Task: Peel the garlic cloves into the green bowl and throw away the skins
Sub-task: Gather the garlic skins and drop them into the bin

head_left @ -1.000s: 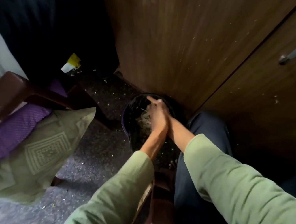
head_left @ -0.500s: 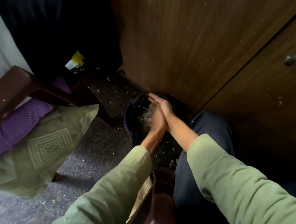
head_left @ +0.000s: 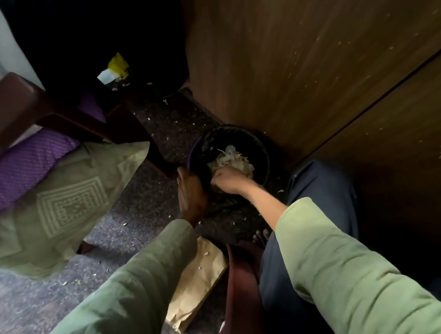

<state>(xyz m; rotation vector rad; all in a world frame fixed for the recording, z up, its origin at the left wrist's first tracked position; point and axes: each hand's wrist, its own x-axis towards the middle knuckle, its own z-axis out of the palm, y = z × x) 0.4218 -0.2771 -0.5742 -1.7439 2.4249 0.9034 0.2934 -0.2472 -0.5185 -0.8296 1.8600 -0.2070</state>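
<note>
Your pale papery garlic skins (head_left: 230, 162) already lie inside the dark round bin (head_left: 260, 146), right hand (head_left: 228, 180) curled above them, left hand (head_left: 190, 194) touching its rim, fingers relaxed; green bowl is unseen.

bin (head_left: 260, 146): dark glossy plastic | skins (head_left: 234, 160): dry, papery, pale | cupboard (head_left: 309, 39): brown wood-grain, matt | floor (head_left: 132, 197): speckled, rough | cushion (head_left: 56, 203): green woven cloth | bag (head_left: 199, 278): brown creased paper
</note>
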